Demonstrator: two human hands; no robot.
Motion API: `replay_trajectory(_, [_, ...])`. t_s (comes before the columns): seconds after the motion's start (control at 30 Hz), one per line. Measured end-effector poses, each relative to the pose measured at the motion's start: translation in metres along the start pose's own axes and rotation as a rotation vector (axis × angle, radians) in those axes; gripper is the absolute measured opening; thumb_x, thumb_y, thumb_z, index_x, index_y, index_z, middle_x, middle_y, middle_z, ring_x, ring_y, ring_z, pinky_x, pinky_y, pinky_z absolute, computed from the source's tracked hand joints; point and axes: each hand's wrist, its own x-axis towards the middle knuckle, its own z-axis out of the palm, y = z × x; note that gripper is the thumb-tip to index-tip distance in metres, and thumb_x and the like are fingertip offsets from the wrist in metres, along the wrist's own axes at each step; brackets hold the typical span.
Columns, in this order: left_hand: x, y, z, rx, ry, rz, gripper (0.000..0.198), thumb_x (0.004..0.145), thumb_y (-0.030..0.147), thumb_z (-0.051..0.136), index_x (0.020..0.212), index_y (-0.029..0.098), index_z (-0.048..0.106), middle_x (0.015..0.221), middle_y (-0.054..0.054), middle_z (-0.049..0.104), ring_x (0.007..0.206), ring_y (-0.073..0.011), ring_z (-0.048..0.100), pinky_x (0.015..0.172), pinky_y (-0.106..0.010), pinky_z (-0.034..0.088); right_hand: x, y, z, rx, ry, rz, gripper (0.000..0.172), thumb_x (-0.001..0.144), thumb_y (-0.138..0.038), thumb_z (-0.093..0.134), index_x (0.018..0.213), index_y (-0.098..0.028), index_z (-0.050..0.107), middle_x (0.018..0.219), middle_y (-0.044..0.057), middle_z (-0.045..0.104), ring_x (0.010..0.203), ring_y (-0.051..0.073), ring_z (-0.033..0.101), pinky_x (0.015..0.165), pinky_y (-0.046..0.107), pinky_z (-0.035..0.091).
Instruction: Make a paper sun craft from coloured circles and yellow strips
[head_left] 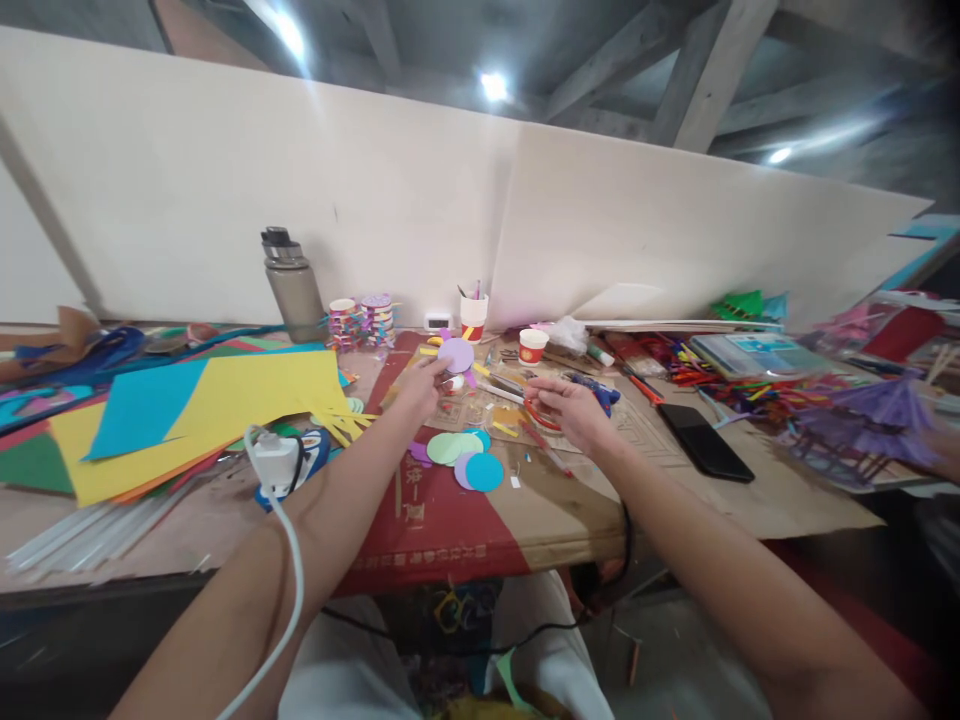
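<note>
My left hand [425, 388] pinches a light purple paper disc [456, 355] with short yellow and purple strips sticking out around its rim. It is held just above the cardboard-covered table. To the right, my right hand [571, 408] has its fingers closed at the red-handled scissors [508, 388], whose blades point left toward the disc. Part of the handles is hidden by the fingers. Nearer to me lie loose paper discs: pale green [444, 448], blue [484, 471] and purple. Small paper scraps and a pen [553, 458] are below the right hand.
Coloured paper sheets [247, 400] and a white plug with cable [276, 462] lie left. A bottle [291, 290], strip-wrapped cups [376, 318] and a red-white cup [533, 346] stand behind. Right are a blue glue gun [600, 392], a phone [703, 440] and a purple paper umbrella [874, 425].
</note>
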Motion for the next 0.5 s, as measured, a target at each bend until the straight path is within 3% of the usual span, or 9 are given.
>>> replay_trajectory(0.1, [0.001,0.0,-0.001,0.002,-0.004,-0.033,0.013,0.069,0.009,0.068,0.08,0.012,0.062,0.064,-0.001,0.065,0.053,-0.01,0.057,0.05,-0.022,0.044,-0.006,-0.007,0.006,0.151,-0.048,0.045,0.031,0.054,-0.02,0.08,0.084,-0.021,0.073,0.089,0.003,0.074,0.072,0.012,0.064,0.07,0.026,0.051])
replay_trajectory(0.2, [0.001,0.002,0.0,-0.01,-0.014,-0.053,0.012,0.07,0.009,0.068,0.08,0.012,0.062,0.065,-0.002,0.066,0.053,-0.0105,0.059,0.051,-0.021,0.045,-0.012,-0.012,0.011,0.108,-0.016,0.016,0.035,0.049,-0.025,0.085,0.082,-0.021,0.071,0.075,-0.001,0.07,0.065,0.012,0.061,0.065,0.025,0.049])
replay_trajectory(0.3, [-0.002,0.006,0.002,-0.059,0.024,-0.076,0.013,0.07,0.009,0.068,0.081,0.013,0.062,0.068,-0.002,0.067,0.054,-0.01,0.06,0.053,-0.021,0.046,-0.018,-0.018,0.009,-0.192,0.056,-0.082,0.027,0.064,-0.043,0.077,0.072,-0.019,0.066,0.064,-0.002,0.063,0.057,0.011,0.054,0.061,0.026,0.045])
replay_trajectory(0.4, [-0.004,0.01,0.004,-0.093,0.023,-0.106,0.014,0.072,0.009,0.066,0.084,0.013,0.062,0.071,-0.003,0.068,0.058,-0.0114,0.062,0.056,-0.022,0.048,-0.018,-0.024,-0.011,-0.514,0.139,-0.178,0.035,0.08,-0.049,0.06,0.067,-0.017,0.066,0.067,0.004,0.063,0.065,0.016,0.056,0.068,0.031,0.044])
replay_trajectory(0.5, [-0.006,0.014,0.003,-0.105,-0.024,-0.103,0.014,0.073,0.009,0.066,0.086,0.013,0.063,0.074,-0.004,0.07,0.061,-0.0123,0.063,0.058,-0.024,0.05,-0.01,-0.021,-0.043,-1.014,0.425,-0.308,0.031,0.077,-0.041,0.062,0.091,-0.015,0.07,0.094,0.012,0.07,0.092,0.026,0.061,0.085,0.038,0.044])
